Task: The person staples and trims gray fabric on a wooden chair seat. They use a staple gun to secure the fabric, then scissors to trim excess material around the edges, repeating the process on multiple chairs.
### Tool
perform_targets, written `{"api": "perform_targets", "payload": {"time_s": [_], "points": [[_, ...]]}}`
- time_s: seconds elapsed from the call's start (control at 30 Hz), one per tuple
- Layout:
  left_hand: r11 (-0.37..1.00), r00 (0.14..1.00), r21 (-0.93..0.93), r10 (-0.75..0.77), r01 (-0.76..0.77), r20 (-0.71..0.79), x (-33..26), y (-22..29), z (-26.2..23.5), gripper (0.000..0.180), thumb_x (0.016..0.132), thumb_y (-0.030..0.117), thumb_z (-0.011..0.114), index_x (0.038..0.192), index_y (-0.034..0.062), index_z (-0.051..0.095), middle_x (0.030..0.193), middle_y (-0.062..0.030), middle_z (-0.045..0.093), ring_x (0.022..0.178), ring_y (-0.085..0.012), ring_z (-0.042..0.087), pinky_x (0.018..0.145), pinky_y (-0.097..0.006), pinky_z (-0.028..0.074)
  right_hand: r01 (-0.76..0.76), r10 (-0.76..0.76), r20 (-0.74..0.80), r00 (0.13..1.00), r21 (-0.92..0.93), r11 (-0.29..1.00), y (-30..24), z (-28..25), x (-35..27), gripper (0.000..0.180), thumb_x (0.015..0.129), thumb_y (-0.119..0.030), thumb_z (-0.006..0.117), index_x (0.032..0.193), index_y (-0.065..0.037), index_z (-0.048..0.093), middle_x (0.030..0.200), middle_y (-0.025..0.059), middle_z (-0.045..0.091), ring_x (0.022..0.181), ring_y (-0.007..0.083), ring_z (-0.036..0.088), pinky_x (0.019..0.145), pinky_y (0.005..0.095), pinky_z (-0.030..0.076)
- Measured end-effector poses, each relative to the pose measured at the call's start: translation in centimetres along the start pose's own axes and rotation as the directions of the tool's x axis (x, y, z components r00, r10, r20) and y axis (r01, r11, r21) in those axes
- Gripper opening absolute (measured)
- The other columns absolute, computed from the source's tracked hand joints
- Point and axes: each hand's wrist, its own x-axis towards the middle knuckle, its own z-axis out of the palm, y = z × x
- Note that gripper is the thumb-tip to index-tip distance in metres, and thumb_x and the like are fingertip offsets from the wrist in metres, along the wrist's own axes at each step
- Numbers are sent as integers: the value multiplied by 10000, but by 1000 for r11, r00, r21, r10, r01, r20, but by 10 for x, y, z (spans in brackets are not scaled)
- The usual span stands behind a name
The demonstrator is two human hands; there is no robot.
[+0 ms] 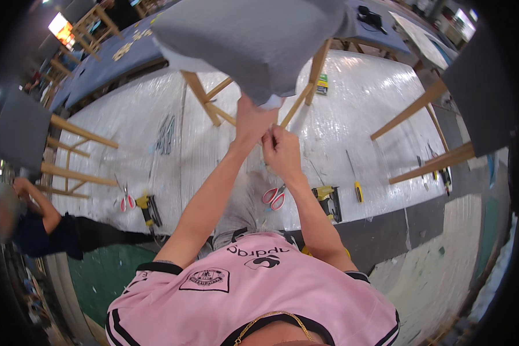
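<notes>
- Grey chair [254, 40] tipped up over the white plastic sheet [363, 109], wooden legs [305, 86] sticking out.
- Left hand [254, 121] closed, pinching the grey cloth at the chair's low corner.
- Right hand [281, 151] just under the chair corner, fingers curled shut, touching the left hand; cannot tell what it grips.
- Pink scissors [274, 196] and yellow staple gun [328, 202] lying below the chair.
- Another person [34, 225] far left of the chair.

The fingertips of both hands [269, 136] overlap, hiding whatever they pinch; the grey chair seat [254, 34] runs past the top edge
</notes>
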Motion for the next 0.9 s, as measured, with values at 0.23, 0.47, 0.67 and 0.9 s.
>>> {"api": "perform_targets", "payload": {"time_s": [0.23, 0.47, 0.67, 0.9], "points": [[990, 973, -98, 115, -97, 201, 15, -25, 0, 484, 870, 243, 803, 1238, -9, 614, 1122, -136, 723, 1048, -241, 685, 929, -354, 500, 6, 99, 347, 933, -291, 957, 53, -18, -62, 207, 946, -204, 624, 885, -7, 646, 812, 227, 673, 754, 453, 650, 662, 548, 495], [989, 961, 14, 138, -145, 238, 29, -28, -53, 425, 890, 270, 822, 1201, 30, 657, 1138, -80, 718, 1081, -186, 670, 926, -350, 531, -470, 530, 223, 818, -270, 840, 162, -80, -214, 212, 947, -129, 565, 1017, -35, 742, 786, 136, 706, 589, 224, 634, 575, 357, 511], [998, 985, 48, 27, -36, 173, 25, -40, -85, 599, 825, 363, 882, 1255, 21, 644, 1183, -109, 710, 1162, -213, 651, 994, -360, 515, -806, 806, 14, 591, 57, 590, 153, -123, -243, 284, 989, -244, 617, 1031, 11, 734, 792, 35, 683, 599, 84, 559, 537, 262, 436], [665, 790, 703, -277, -253, 546, -21, 37, -166, 649, 798, 281, 886, 1318, -21, 642, 1375, -217, 639, 1302, -297, 596, 1117, -399, 436, -644, 654, 133, 745, -115, 756, 171, -102, -211, 342, 928, -87, 547, 1207, 21, 712, 815, 131, 724, 675, 159, 698, 622, 309, 545]]}}
